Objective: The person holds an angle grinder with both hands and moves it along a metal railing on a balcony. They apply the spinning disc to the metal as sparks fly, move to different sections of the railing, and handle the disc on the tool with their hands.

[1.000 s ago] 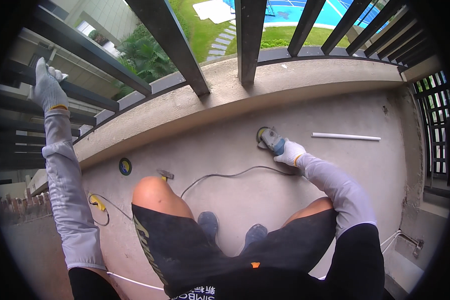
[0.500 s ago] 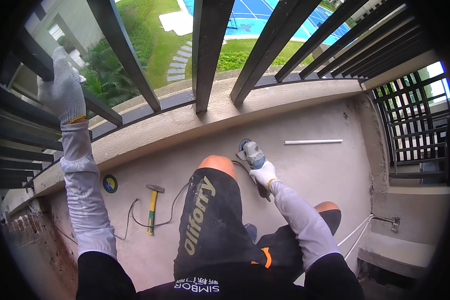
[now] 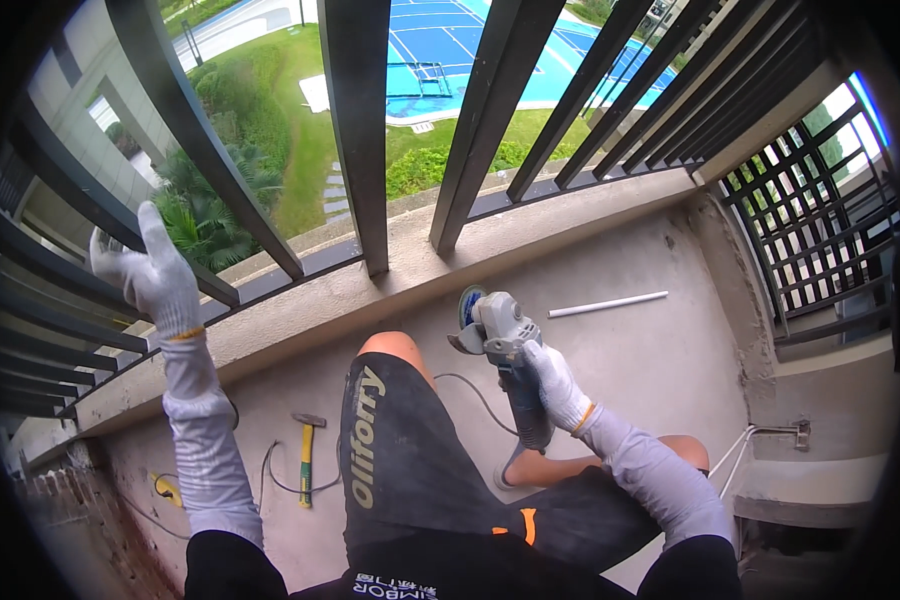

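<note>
My right hand (image 3: pixel 560 390), in a white glove, grips the grey-blue angle grinder (image 3: pixel 510 350), raised off the floor between my legs, its disc (image 3: pixel 473 306) turned up toward the railing. My left hand (image 3: pixel 155 275), also gloved, is raised at the dark railing bars (image 3: pixel 350 150) on the left, fingers apart and loosely curved, holding nothing; whether it touches a bar I cannot tell. A hammer (image 3: pixel 306 455) with a yellow-green handle lies on the floor left of my knee, beside a dark cord (image 3: pixel 270 480). A white tube (image 3: pixel 607 303) lies beyond the grinder.
A rough concrete ledge (image 3: pixel 510 232) runs under the railing; beyond are lawn, palms and a blue court far below. A yellow object (image 3: pixel 168 490) with cord lies at left. At right are a barred opening (image 3: pixel 810 220), a wall bracket (image 3: pixel 800 435) with white lines and a step (image 3: pixel 820 480).
My right hand has lifted the grinder from the floor toward me. My left hand has come down from higher on the railing and loosened its fingers. The view has shifted.
</note>
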`<state>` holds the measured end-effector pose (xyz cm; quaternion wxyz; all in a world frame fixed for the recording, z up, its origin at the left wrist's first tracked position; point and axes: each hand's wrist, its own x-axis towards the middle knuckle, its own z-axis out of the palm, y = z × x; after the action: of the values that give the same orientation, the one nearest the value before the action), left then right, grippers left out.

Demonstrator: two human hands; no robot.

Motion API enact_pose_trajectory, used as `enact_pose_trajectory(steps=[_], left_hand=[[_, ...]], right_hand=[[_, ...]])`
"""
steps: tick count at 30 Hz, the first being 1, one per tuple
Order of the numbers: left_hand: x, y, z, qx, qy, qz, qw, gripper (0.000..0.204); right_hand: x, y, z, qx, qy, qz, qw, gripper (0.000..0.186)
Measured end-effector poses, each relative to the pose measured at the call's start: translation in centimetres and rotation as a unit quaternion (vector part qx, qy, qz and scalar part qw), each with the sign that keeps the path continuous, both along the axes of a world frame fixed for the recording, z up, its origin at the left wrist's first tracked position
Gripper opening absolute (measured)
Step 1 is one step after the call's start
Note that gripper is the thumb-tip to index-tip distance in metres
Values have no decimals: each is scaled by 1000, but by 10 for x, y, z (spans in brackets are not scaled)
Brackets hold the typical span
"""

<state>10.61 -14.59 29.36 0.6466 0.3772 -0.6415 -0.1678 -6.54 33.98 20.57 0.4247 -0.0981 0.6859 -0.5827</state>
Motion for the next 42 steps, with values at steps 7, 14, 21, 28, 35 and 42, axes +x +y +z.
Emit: enact_pose_trajectory(steps=[7, 14, 21, 28, 35, 42], left_hand=[[-48, 282, -104, 392, -19, -588, 708, 49], [-75, 321, -106, 358, -65, -534, 763, 41], [-70, 325, -39, 414, -64, -626, 658, 46], [-57, 295, -33, 247, -214, -669, 667, 51], [-62, 289, -39, 240, -219, -708, 627, 50], [-62, 272, -95, 235, -271, -648, 672, 69]], right_hand=[[25, 0, 11, -93, -164, -15, 982, 89], [13, 12, 21, -96, -245, -35, 964, 78], [0, 32, 33, -186, -249, 18, 950, 60], [-1, 35, 45, -219, -161, 56, 961, 63], [6, 35, 40, -176, -72, 92, 978, 64], [5, 39, 42, -113, 20, 173, 978, 74]])
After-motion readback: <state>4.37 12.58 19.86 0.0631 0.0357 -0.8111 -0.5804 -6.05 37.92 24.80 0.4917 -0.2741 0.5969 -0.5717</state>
